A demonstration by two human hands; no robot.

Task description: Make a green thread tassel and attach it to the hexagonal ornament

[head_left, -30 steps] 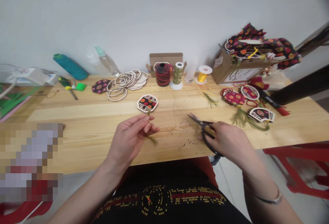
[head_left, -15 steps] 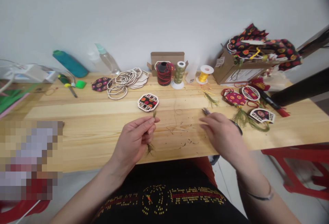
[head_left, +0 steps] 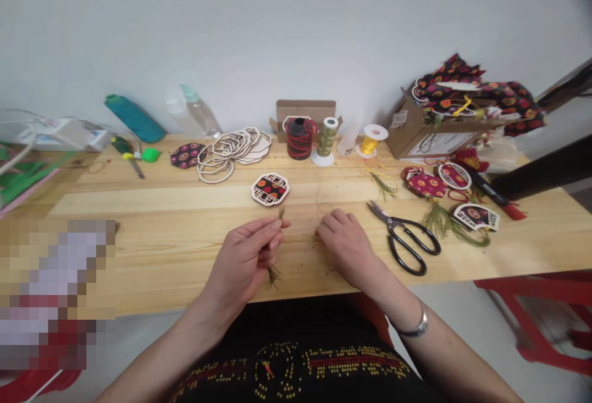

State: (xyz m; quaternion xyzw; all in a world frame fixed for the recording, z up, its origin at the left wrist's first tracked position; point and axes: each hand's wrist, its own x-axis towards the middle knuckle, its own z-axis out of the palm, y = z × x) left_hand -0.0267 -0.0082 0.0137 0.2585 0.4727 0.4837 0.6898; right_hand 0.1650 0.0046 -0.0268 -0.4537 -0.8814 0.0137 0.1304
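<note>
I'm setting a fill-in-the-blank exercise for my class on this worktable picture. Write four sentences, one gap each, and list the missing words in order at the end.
1. The person's left hand pinches a small bundle of ____ threads.
2. The scissors lie on the table with their ____ handles toward the person.
3. The rightmost spool near the wall holds ____ thread.
4. A silver bracelet is worn on the person's ____ wrist.

Missing words: green; black; yellow; right.
</note>
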